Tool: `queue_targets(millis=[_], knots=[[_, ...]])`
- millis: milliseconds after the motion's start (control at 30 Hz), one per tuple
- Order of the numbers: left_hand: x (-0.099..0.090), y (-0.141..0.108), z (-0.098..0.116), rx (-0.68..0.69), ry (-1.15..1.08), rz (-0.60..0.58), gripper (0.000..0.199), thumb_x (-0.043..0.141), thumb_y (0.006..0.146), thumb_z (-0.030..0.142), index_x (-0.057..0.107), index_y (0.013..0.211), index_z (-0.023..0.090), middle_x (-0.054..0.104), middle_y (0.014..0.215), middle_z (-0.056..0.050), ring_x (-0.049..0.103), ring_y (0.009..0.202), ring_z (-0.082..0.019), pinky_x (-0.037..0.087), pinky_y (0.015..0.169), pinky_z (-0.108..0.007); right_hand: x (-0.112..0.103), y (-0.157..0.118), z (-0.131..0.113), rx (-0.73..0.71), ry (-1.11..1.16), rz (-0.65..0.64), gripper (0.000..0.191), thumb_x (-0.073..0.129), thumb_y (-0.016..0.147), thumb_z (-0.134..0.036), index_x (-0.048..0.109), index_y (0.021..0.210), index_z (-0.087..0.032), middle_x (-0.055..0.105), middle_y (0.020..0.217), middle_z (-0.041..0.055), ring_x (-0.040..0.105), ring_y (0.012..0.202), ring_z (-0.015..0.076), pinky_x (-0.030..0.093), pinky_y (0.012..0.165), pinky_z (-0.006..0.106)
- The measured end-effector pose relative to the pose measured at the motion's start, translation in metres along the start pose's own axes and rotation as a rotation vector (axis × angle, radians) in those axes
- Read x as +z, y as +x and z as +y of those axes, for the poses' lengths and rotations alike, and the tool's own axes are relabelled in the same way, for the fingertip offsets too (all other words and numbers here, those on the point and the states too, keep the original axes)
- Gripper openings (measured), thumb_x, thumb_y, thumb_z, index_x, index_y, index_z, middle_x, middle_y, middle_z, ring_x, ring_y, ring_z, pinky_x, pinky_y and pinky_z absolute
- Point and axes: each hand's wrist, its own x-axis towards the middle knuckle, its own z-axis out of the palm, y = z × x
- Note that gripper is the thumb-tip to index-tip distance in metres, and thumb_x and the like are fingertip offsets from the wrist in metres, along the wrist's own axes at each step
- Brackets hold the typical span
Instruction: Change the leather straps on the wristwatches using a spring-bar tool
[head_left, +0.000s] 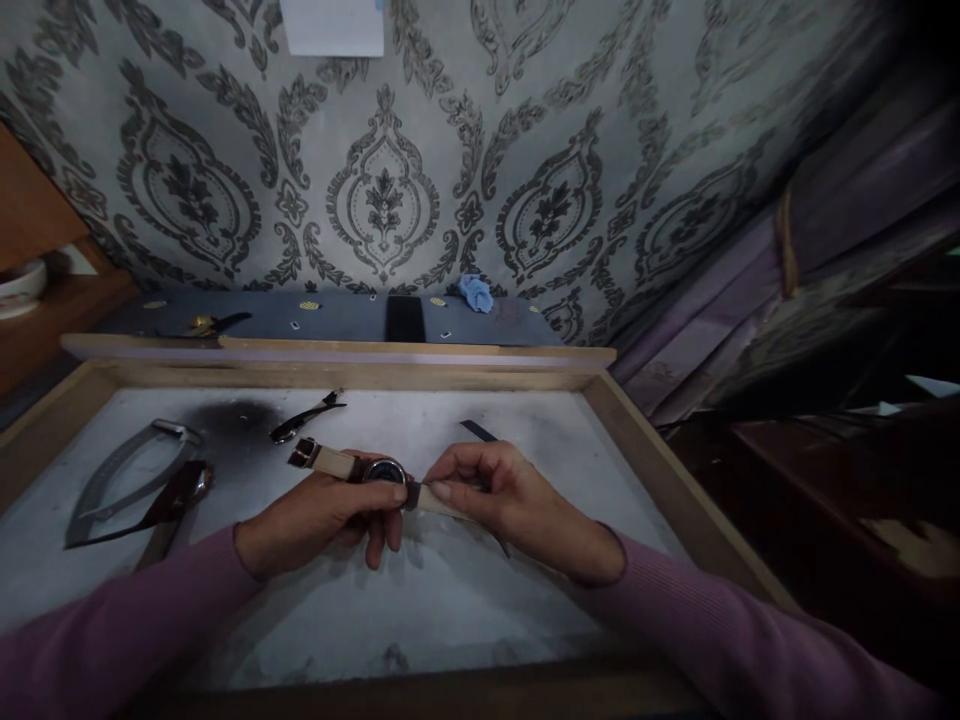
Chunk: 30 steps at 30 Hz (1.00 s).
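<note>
A wristwatch (386, 470) with a round silver-rimmed case and a brown and cream strap is held over the drawer's white bottom. My left hand (330, 515) is closed on the watch case, thumb on its rim. The buckle end of the strap (334, 462) sticks out to the left past that hand. My right hand (499, 490) pinches the other part of the strap, just right of the case. Whether a small tool is also between those fingertips I cannot make out. A dark strip (478, 430) lies partly hidden behind my right hand.
The wooden drawer (360, 375) surrounds my hands. Inside, left, lie a grey strap (112, 470), a brown-strapped watch (176, 495) and a black-strapped watch (307, 415). On the ledge behind are a black phone (405, 318), a blue crumpled cloth (476, 293) and a gold watch (202, 323).
</note>
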Motion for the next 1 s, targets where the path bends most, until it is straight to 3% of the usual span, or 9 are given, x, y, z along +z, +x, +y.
queue_targets(millis=[433,633,733,867,1000], knots=[[0.006,0.005,-0.007,-0.003,-0.011,0.121,0.018,0.059,0.072,0.029,0.054,0.06,0.016,0.061,0.051,0.0,0.05,0.039,-0.008,0.025,0.04,-0.021,0.002,0.004,0.009,-0.054,-0.09,-0.02,0.019,0.059,0.084,-0.033,0.066,0.08,-0.016,0.061,0.072,0.001,0.05,0.065,0.0109,0.038,0.06,0.026],[0.003,0.005,-0.007,0.002,0.003,0.109,0.022,0.059,0.075,0.03,0.054,0.06,0.015,0.061,0.053,-0.002,0.05,0.041,-0.009,0.027,0.04,-0.021,-0.004,0.006,0.018,-0.112,-0.215,0.157,0.026,0.051,0.086,-0.024,0.065,0.106,-0.015,0.056,0.069,-0.0005,0.048,0.062,0.0118,0.037,0.059,0.026],[0.003,0.005,-0.007,0.005,0.016,0.1,0.022,0.059,0.074,0.031,0.055,0.061,0.015,0.061,0.053,-0.002,0.051,0.041,-0.009,0.025,0.04,-0.021,-0.003,0.006,0.017,-0.072,-0.214,0.131,0.022,0.049,0.085,-0.021,0.069,0.092,-0.015,0.061,0.075,0.0023,0.053,0.069,0.0135,0.04,0.065,0.028],[0.004,0.005,-0.007,0.003,0.018,0.094,0.019,0.059,0.073,0.031,0.055,0.063,0.015,0.062,0.053,-0.001,0.052,0.04,-0.009,0.026,0.04,-0.021,0.003,0.005,0.008,-0.035,-0.093,0.005,0.021,0.053,0.087,-0.031,0.068,0.084,-0.016,0.065,0.082,0.0036,0.057,0.076,0.0147,0.043,0.071,0.028],[0.004,0.004,-0.006,0.005,0.022,0.083,0.022,0.062,0.073,0.035,0.055,0.064,0.015,0.062,0.053,-0.001,0.052,0.04,-0.009,0.028,0.04,-0.021,0.008,0.003,0.004,0.08,0.045,-0.01,0.026,0.064,0.081,-0.04,0.064,0.077,-0.015,0.056,0.064,-0.002,0.046,0.057,0.0087,0.038,0.056,0.023]])
